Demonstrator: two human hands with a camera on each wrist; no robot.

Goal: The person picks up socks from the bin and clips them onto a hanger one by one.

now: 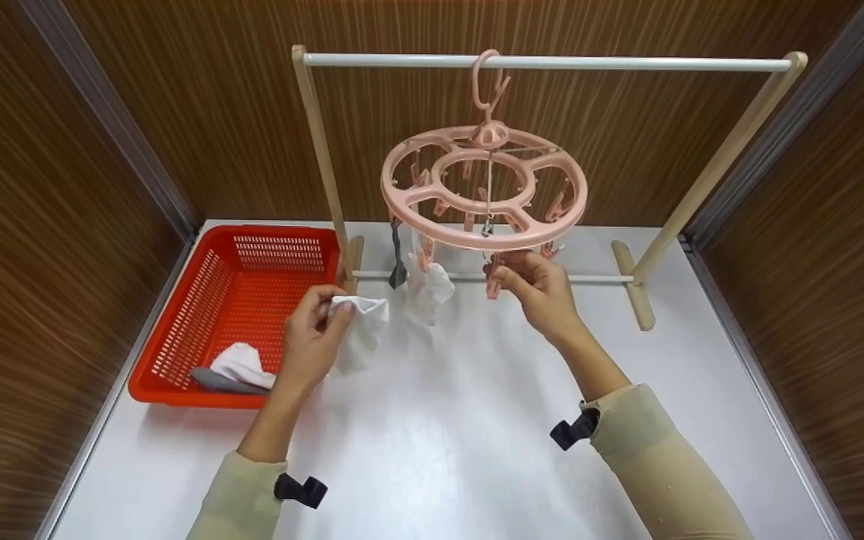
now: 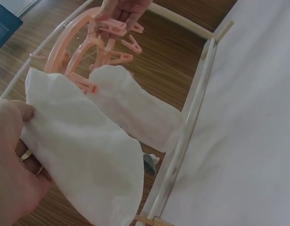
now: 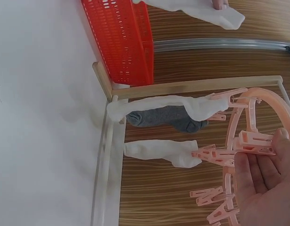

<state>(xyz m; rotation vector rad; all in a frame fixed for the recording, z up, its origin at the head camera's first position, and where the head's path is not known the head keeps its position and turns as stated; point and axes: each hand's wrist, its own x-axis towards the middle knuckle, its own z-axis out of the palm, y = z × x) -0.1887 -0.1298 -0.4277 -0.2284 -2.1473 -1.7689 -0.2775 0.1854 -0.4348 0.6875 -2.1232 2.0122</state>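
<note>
My left hand pinches a white cloth sock. To its right, my right hand pinches a pink plastic clothespin.

Six socks, two hands, one basket, one hanger, one rack.
Of the socks, three hang, two white and one gray; one white is in the left hand; one white and one gray lie in the basket. The hanger carries several clothespins, too overlapped to count for certain.
</note>
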